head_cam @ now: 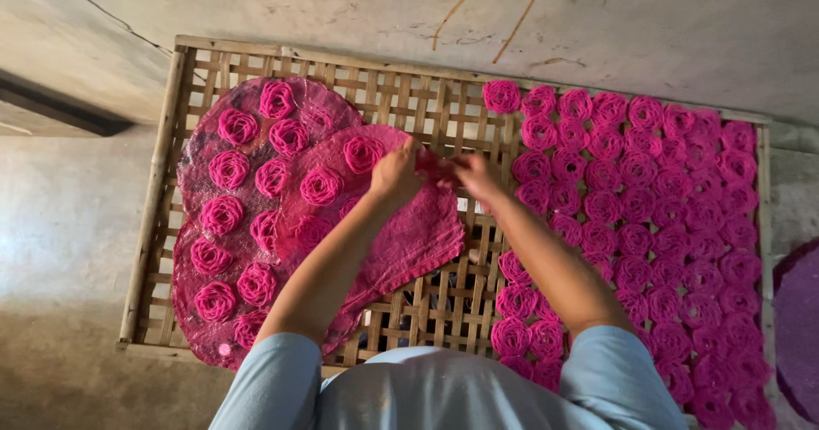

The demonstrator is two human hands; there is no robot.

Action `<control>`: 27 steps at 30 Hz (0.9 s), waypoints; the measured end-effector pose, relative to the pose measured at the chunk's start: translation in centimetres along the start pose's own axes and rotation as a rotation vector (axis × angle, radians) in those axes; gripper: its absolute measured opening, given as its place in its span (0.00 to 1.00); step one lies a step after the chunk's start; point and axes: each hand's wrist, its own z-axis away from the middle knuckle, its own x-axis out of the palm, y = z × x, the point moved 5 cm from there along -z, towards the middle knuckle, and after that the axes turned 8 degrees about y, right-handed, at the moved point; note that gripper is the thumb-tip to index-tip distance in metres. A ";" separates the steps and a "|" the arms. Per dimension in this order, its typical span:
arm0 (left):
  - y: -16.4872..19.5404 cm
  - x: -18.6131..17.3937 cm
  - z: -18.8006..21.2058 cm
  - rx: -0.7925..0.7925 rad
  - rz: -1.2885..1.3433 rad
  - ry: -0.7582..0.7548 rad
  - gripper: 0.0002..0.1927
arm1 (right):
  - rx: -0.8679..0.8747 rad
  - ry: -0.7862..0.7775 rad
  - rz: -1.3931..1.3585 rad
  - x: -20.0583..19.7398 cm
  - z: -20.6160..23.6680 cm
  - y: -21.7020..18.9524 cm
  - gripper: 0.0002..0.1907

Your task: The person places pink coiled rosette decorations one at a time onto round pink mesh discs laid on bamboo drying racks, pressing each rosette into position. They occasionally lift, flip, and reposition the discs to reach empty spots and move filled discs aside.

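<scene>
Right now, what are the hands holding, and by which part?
Both hands, left and right, pinch one pink noodle coil between them, each at its own side edge, above the bamboo rack; the exact finger grip is blurred.

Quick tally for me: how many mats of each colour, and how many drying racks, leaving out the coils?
Pink round mats: 3
Purple mat, cut off at the right edge: 1
Bamboo rack: 1
Total: 5
</scene>
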 end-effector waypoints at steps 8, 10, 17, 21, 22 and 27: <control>-0.6 -4.6 3.7 0.024 0.140 0.365 0.19 | 0.050 0.069 -0.221 -2.8 -0.3 -2.2 0.10; -3.4 -6.2 3.7 -0.035 -0.120 0.438 0.29 | -0.076 0.184 -0.167 -4.9 -1.6 -3.3 0.10; -8.1 -9.2 3.2 -0.122 -0.129 0.516 0.32 | -0.707 0.517 0.579 -7.9 -2.1 -6.6 0.19; -7.5 -8.6 2.2 -0.219 -0.091 0.417 0.30 | -0.712 0.589 0.727 -7.8 -1.4 -6.5 0.23; -7.5 -8.4 1.9 -0.257 -0.088 0.382 0.30 | -0.761 0.618 0.810 -7.5 -0.9 -6.8 0.25; -7.9 -8.7 0.3 -0.266 -0.127 0.419 0.38 | -0.870 0.775 0.897 -5.5 1.6 -7.9 0.26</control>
